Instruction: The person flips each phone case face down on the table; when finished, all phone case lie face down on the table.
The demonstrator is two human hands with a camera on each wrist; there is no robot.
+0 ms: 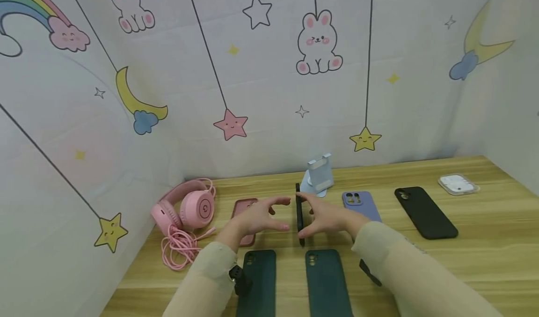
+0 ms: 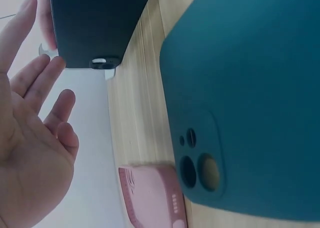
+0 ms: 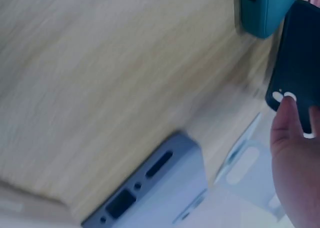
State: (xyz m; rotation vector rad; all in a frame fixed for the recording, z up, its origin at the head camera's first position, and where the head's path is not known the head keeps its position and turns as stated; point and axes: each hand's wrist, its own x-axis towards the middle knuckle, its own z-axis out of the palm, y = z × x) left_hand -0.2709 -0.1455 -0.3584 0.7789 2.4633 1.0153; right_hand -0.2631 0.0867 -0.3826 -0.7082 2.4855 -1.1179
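A black phone case [image 1: 299,216] stands on its long edge in the middle of the table, seen nearly edge-on from above. My right hand [image 1: 324,216] holds it from the right, thumb near one end and fingers near the other. The right wrist view shows the camera cutouts of this dark case [image 3: 300,53] beside the fingertips. To its left my left hand [image 1: 261,218] hovers with spread, gently bent fingers, apart from the case and holding nothing. A pink phone case [image 1: 248,239] lies partly hidden under that hand.
Two dark green phone cases [image 1: 263,275] [image 1: 326,275] lie in front. Pink headphones [image 1: 198,209] with a coiled cable are at left. Behind stands a light-blue phone stand [image 1: 321,174]. To the right lie a purple-blue case [image 1: 364,203], another black case [image 1: 425,214] and boxed white earphones [image 1: 458,184].
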